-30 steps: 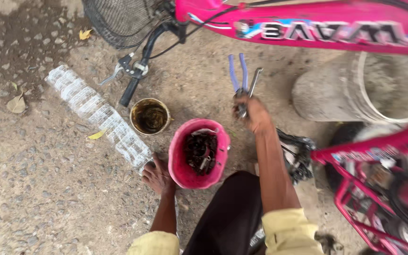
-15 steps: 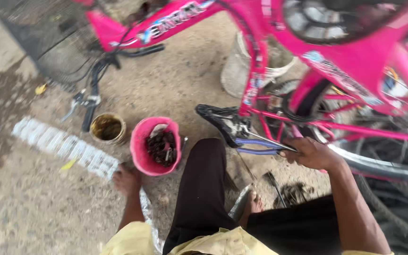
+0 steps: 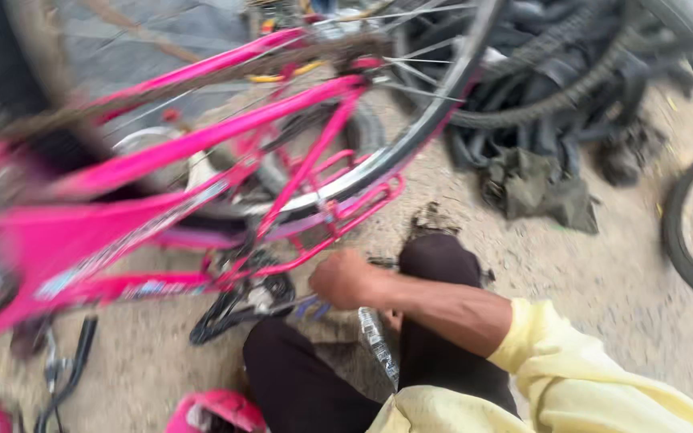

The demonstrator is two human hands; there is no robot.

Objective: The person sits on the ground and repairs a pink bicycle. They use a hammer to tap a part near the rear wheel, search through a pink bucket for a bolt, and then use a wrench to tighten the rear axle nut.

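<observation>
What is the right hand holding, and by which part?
The right hand is closed around the blue handles of a hand tool, likely pliers, beside the pink bicycle. The left hand is out of view.

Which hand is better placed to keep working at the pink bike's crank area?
Probably the right hand: it is closed on a blue-handled tool right beside the crank of the pink bicycle frame. The left hand is out of view.
</observation>
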